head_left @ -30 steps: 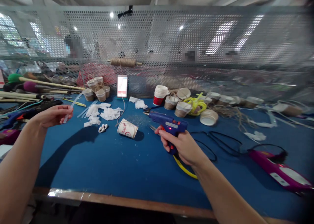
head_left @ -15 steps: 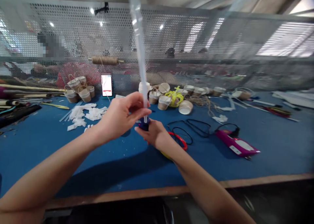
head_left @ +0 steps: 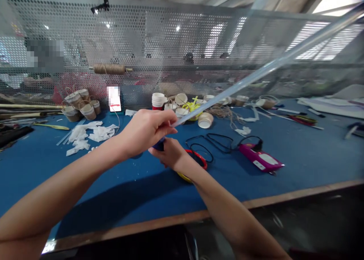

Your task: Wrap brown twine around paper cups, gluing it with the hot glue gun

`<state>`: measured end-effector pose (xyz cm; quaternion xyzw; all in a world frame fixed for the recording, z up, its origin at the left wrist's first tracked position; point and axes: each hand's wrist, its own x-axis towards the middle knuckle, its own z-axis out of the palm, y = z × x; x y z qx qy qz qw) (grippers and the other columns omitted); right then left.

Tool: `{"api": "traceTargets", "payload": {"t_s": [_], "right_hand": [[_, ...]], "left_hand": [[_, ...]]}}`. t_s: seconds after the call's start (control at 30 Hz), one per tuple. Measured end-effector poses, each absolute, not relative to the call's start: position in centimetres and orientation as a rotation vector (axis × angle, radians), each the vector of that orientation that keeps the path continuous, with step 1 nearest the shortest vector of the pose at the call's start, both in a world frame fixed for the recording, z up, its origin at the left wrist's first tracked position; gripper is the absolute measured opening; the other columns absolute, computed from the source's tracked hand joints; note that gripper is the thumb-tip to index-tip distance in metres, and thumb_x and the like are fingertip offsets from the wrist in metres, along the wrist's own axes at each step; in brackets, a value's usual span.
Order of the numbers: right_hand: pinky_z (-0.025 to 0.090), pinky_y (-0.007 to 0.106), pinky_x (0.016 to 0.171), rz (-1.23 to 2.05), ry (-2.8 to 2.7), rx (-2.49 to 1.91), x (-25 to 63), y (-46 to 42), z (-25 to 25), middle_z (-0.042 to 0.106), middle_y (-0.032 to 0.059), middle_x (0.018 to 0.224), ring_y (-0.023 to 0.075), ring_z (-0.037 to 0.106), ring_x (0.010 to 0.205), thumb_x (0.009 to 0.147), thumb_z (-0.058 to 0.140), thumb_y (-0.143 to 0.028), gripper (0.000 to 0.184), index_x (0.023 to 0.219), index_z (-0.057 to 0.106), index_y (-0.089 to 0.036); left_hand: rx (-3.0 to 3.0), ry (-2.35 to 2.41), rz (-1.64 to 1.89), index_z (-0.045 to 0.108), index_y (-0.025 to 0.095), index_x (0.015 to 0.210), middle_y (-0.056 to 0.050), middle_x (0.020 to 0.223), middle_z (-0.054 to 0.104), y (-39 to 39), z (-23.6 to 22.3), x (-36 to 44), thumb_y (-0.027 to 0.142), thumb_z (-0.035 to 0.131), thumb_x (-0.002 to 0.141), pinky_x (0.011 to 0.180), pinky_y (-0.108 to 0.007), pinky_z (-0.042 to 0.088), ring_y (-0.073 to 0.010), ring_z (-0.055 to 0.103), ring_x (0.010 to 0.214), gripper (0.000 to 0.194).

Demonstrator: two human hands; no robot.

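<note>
My left hand [head_left: 146, 131] is closed in a pinch on one end of a long clear glue stick [head_left: 256, 72], which slants up and to the right toward the camera. Just below it my right hand [head_left: 170, 155] is wrapped round the blue glue gun [head_left: 159, 145], of which only a small dark blue part shows between the two hands. Both hands are together over the blue table [head_left: 85, 184], near its middle.
A purple tool [head_left: 260, 159] and looped black cable [head_left: 210, 146] lie right of my hands, a red and yellow ring [head_left: 199, 162] under my right wrist. Paper cups [head_left: 182, 104], twine-wrapped cups [head_left: 81, 106], white scraps [head_left: 88, 134] and a phone [head_left: 113, 98] stand along the mesh screen. A person sits behind the screen.
My left hand carried the glue stick from the far left over to the gun in my right hand. The stick then tilted from upright to slanting right. The view swung right.
</note>
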<state>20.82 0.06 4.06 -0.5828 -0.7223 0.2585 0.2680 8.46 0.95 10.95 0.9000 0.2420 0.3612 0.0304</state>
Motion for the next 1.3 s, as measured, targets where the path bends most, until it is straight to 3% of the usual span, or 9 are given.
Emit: {"api": "traceTargets", "payload": {"t_s": [0.6,0.9,1.17,1.3], "right_hand": [[0.033,0.023,0.042,0.593,-1.97,-1.496,21.2,0.0,3.3,0.049,-0.0026,0.039,0.0123,0.048,0.04,0.07,0.057,-0.029,0.013,0.061,0.056,-0.02],[0.031,0.022,0.04,0.612,-1.993,-1.496,20.9,-0.1,3.5,0.046,-0.0037,0.037,0.0107,0.044,0.037,0.068,0.058,-0.026,0.015,0.056,0.052,-0.02],[0.029,0.021,0.037,0.695,-1.919,-1.474,21.0,-0.2,3.4,0.045,-0.0047,0.037,0.0091,0.041,0.034,0.068,0.058,-0.025,0.013,0.059,0.05,-0.02],[0.032,0.02,0.035,0.838,-1.9,-1.421,21.1,-0.4,3.9,0.043,-0.0064,0.036,0.0084,0.043,0.032,0.069,0.053,-0.022,0.013,0.059,0.046,-0.019]], "left_hand": [[2.993,0.78,0.891,0.064,0.016,0.073,-0.001,0.064,0.065,1.4,11.5,8.3,0.02,0.058,0.075,0.054,-0.022,0.041,-0.0123,0.058,0.057,0.008],[3.078,0.781,0.693,0.068,0.015,0.078,-0.006,0.071,0.069,1.7,11.4,8.1,0.017,0.056,0.077,0.063,-0.028,0.047,-0.019,0.061,0.073,0.013],[3.045,0.762,0.671,0.067,0.016,0.077,-0.005,0.072,0.068,1.9,11.0,8.4,0.014,0.055,0.076,0.068,-0.031,0.048,-0.0191,0.06,0.075,0.012],[3.049,0.741,0.785,0.064,0.014,0.089,-0.009,0.093,0.066,0.8,10.7,8.3,0.014,0.059,0.074,0.081,-0.037,0.046,-0.0221,0.057,0.091,0.016]]}}
